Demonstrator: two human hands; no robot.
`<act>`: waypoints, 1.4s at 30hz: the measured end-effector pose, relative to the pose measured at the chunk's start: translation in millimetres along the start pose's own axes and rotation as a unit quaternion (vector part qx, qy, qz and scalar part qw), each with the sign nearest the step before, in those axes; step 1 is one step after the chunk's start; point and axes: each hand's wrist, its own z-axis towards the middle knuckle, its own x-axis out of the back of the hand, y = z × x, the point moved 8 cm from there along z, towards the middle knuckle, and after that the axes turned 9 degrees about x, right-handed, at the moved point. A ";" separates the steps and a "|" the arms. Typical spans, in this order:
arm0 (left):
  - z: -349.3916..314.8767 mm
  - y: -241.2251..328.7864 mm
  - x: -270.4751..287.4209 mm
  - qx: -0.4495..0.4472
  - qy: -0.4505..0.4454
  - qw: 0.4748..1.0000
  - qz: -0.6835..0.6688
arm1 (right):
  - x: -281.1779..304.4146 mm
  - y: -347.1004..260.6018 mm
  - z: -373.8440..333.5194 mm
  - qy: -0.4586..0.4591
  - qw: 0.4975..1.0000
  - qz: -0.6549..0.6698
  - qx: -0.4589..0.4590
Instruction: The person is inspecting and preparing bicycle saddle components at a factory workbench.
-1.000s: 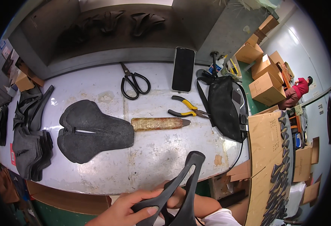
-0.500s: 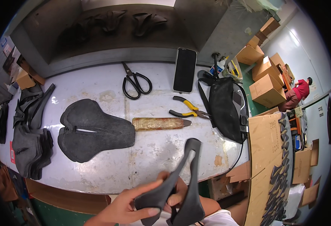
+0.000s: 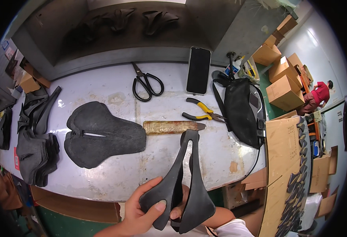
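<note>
A black saddle is being held up over the near edge of a white table, its narrow end being pointed away from the body. Its left wing is being gripped by the left hand, the thumb being pressed on the face and the other fingers being wrapped behind. The right hand is being mostly hidden behind the saddle; only parts of its fingers are being shown in the gap between the wings, and whether they are being closed cannot be told.

Just beyond the narrow end, a wrapped tool with a grey tip is being supported by the tabletop, its other end being met by a black pad. Farther off, scissors, a phone and pliers are being borne too, the pliers being flanked by a black bag. At the left, pads are being stacked up. Behind the table, dark pieces are being housed in a grey cabinet.
</note>
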 end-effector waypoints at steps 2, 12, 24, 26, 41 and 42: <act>-2.7 0.5 -0.5 -0.016 0.005 0.998 0.059 | -0.6 0.2 0.0 -0.019 0.999 -0.003 -0.030; -8.0 -5.9 -6.2 -0.080 -0.051 0.988 0.126 | 10.8 -36.7 11.1 0.147 0.971 0.004 0.186; 7.8 25.8 11.5 -0.201 0.116 0.973 0.018 | -53.0 39.9 -13.6 -0.116 0.904 0.410 -0.035; 7.7 27.9 10.1 -0.229 0.128 0.965 0.008 | -54.2 36.0 -11.0 -0.119 0.912 0.390 -0.033; -1.3 31.8 13.2 -0.336 0.164 0.927 0.041 | -13.1 22.5 -7.4 0.094 0.985 0.052 0.136; 1.9 32.0 15.2 -0.312 0.165 0.934 0.046 | -9.0 24.3 -12.1 0.065 0.992 0.019 0.103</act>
